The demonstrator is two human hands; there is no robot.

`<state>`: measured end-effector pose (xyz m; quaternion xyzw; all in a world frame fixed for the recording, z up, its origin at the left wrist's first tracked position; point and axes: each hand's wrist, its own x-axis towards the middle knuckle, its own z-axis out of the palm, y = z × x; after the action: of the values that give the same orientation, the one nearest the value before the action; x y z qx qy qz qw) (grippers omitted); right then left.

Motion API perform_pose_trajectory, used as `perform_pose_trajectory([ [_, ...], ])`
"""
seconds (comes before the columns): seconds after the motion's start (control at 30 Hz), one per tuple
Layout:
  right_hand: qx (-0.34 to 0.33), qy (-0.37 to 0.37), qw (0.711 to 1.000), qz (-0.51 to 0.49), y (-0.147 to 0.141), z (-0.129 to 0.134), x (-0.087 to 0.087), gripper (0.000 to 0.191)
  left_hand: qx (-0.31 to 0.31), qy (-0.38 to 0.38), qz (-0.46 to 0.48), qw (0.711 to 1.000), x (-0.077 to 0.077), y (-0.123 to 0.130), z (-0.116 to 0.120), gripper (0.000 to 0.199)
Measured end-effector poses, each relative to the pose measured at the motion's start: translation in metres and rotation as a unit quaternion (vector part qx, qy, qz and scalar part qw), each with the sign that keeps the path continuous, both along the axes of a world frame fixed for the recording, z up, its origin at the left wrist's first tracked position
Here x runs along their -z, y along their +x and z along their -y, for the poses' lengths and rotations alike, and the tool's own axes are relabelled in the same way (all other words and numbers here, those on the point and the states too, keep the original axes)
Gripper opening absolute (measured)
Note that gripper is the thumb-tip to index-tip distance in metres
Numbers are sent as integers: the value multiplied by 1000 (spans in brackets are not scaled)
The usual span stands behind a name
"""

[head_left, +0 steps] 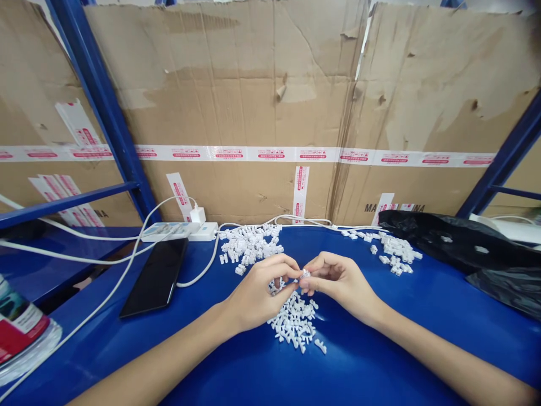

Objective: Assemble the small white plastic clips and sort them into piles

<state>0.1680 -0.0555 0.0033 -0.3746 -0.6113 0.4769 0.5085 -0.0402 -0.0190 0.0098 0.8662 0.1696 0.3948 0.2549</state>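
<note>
My left hand [264, 290] and my right hand [340, 280] meet above the middle of the blue table. Between the fingertips of my right hand is a small white plastic piece [305, 274]. The thumb and fingers of my left hand pinch at its left side, on a tiny white part that is mostly hidden. Under the hands lies a heap of small white plastic clips [293, 321], partly covered by my left hand. Behind my left hand is a pile of white block-like plastic pieces [249, 243]. A further group of white plastic pieces [397, 252] lies at the back right.
A black phone [155, 276] lies left, beside a white power strip [180, 231] with a plugged-in charger [197, 215] and loose cables. A clear container [25, 332] stands at the left edge. Black plastic bags [443, 242] lie right. Cardboard [253, 113] stands behind the table.
</note>
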Motion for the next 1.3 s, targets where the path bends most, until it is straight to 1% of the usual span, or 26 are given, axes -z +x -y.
perform_pose_trajectory([
  [0.13, 13, -7, 1000, -13, -2, -1, -1, 37, -23, 54, -17, 998, 1, -1, 0, 12],
  [0.3, 14, -1, 1000, 23, -4, -1, -3, 35, -53, 120, -19, 991, 4, 1, -1, 11],
  [0.4, 21, -8, 999, 28, -4, 0, -6, 37, -77, 153, -23, 985, 3, 3, 1, 10],
  [0.53, 18, 0, 999, 49, -3, 1, -6, 36, -106, 164, -31, 980, 1, 4, 2, 14],
  [0.7, 5, 43, 992, 119, -1, 3, -4, 32, -127, 158, -49, 978, 0, 3, 1, 11],
  [0.77, 8, 65, 986, 156, 1, 4, -6, 31, -135, 156, -55, 977, 0, 2, 1, 9],
  [0.87, 22, 84, 974, 211, 7, 4, -15, 30, -142, 164, -59, 974, 1, 2, -1, 8],
  [0.93, 9, 67, 968, 243, 12, 4, -21, 30, -141, 172, -57, 973, 2, 2, -2, 9],
  [1.03, -38, 19, 956, 291, 19, 4, -26, 30, -126, 194, -49, 972, 3, 1, -4, 11],
  [1.2, -80, -27, 937, 339, 22, 4, -21, 29, -70, 256, -67, 962, 3, 0, -6, 14],
  [1.3, -87, -28, 933, 348, 23, 3, -20, 27, -51, 292, -88, 951, 2, -1, -7, 15],
])
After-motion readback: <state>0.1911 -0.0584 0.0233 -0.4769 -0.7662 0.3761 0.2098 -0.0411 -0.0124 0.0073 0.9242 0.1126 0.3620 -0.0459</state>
